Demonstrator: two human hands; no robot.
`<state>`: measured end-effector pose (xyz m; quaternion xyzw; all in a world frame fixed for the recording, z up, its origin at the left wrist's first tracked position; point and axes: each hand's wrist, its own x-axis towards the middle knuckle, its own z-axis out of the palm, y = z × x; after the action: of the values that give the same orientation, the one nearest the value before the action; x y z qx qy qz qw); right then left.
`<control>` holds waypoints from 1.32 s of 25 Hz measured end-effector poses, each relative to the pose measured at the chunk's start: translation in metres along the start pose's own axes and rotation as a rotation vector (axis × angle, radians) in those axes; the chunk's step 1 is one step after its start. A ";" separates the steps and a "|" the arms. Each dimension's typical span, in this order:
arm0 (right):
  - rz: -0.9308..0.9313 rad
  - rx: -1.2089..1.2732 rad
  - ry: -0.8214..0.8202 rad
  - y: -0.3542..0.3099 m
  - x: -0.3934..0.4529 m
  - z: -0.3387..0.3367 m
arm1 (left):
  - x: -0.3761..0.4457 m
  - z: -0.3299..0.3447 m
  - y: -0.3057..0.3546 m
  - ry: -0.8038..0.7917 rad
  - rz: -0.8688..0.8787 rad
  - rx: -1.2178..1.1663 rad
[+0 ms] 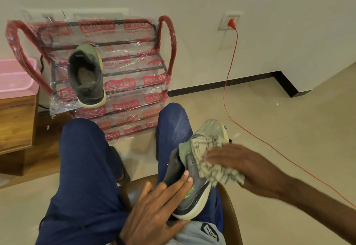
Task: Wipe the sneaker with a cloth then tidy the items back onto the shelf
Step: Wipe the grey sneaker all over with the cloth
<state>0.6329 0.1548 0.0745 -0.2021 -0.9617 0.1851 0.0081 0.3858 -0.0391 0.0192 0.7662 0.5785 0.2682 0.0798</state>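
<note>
A grey sneaker (194, 185) with a cream sole lies on my right thigh, toe pointing away. My left hand (154, 212) holds its heel end, with fingers laid over the collar. My right hand (244, 165) presses a checked cloth (217, 167) against the sneaker's side and laces. The matching grey sneaker (86, 77) sits on the red and black shoe shelf (123, 67), which is still in printed plastic wrap against the wall.
I sit on a brown chair (229, 206), knees toward the shelf. A pink basket (15, 77) stands on a wooden cabinet (17, 121) at left. An orange cable (229, 71) runs from a wall socket (230, 21) across the floor at right.
</note>
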 end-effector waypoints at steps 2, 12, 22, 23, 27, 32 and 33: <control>0.121 -0.029 0.077 0.026 0.003 -0.001 | 0.006 0.000 0.001 0.003 0.006 -0.002; 0.110 -0.054 0.046 0.016 0.003 -0.001 | 0.005 0.003 0.000 0.025 0.001 -0.007; 0.042 0.008 0.055 0.002 -0.003 0.001 | 0.001 0.006 -0.001 0.037 0.013 0.001; 0.102 -0.007 0.094 0.017 -0.001 0.000 | 0.004 0.006 -0.001 0.041 0.023 -0.001; 0.163 0.022 0.126 0.004 0.000 0.002 | 0.008 0.004 -0.002 0.039 0.028 -0.008; 0.043 0.016 0.061 -0.004 -0.003 0.000 | 0.001 0.004 -0.002 0.025 0.035 0.035; 0.111 0.013 0.120 0.012 -0.003 0.000 | 0.005 0.004 0.000 0.022 0.049 0.040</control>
<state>0.6399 0.1637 0.0705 -0.2660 -0.9456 0.1789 0.0565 0.3887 -0.0340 0.0170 0.7787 0.5655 0.2668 0.0516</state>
